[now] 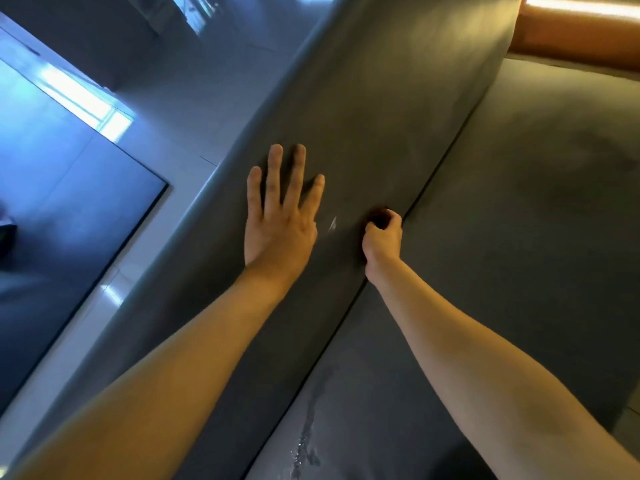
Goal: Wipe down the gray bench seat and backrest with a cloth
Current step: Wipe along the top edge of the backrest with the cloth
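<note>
Crease (437,174) between gray backrest (381,98) and seat (519,220) runs diagonally up-right; on it, the right hand (382,239) grips a dark bunched cloth (379,216). The left hand (280,216) lies flat beside it, fingers spread, on the backrest.

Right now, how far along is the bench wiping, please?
A wet streak on the gray fabric seat suggests wiping there. The right hand grips what looks like a dark cloth at the crease; the left hand rests flat on the gray backrest. Left: the pale mark beside it.
</note>
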Demonstrator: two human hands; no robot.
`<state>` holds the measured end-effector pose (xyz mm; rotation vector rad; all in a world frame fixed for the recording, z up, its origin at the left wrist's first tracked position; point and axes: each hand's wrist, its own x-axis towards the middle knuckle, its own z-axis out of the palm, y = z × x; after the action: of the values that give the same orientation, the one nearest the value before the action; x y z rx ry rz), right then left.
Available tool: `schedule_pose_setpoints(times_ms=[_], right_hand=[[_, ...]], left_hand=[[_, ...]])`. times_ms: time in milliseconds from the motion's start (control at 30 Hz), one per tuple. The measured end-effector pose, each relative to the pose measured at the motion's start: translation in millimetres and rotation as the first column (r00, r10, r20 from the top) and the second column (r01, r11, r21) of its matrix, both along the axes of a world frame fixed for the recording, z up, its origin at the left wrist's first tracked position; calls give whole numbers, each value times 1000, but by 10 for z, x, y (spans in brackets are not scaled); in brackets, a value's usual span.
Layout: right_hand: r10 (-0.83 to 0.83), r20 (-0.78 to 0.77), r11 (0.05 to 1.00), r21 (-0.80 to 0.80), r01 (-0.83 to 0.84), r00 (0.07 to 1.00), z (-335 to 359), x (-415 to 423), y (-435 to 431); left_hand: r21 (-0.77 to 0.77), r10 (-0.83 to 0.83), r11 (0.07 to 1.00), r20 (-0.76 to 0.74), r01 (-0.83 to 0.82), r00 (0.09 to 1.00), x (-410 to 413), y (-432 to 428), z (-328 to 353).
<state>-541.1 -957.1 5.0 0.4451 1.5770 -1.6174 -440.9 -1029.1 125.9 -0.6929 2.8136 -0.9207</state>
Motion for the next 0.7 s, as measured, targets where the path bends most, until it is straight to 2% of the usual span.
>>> schedule_pose_setpoints(times_ms=[100,233,333,400,467,500,567,633,700], right_hand=[[7,-175,1000,-1,-7,985,232,198,-114],[12,-180,984,-173,-44,984,568,394,-131],[74,-354,947,-269,-177,932,736,471,-148],[39,-422,954,-253,-159,906,690,541,-185],[-10,-327,991,-126,-33,945,540,600,-223],[-37,-207,999,-41,29,978,470,626,-227],[-50,-14,996,69,51,999,397,684,-183],[-34,36,997,64,31,999,389,720,-167],[-53,56,998,-15,54,997,493,726,-194]], left_hand=[[-8,3,1000,14,-3,1000,-11,-18,-19],[56,-15,998,7,15,1000,16,-17,61],[169,-31,985,-84,45,996,96,-55,216],[154,-18,987,-157,42,987,233,-112,310],[104,-21,994,-122,34,992,353,-140,320],[100,-27,994,-99,37,995,380,-141,309],[116,-25,993,-110,38,994,378,-126,286],[131,-17,991,-125,34,992,368,-131,289],[158,-20,987,-118,39,993,371,-140,311]])
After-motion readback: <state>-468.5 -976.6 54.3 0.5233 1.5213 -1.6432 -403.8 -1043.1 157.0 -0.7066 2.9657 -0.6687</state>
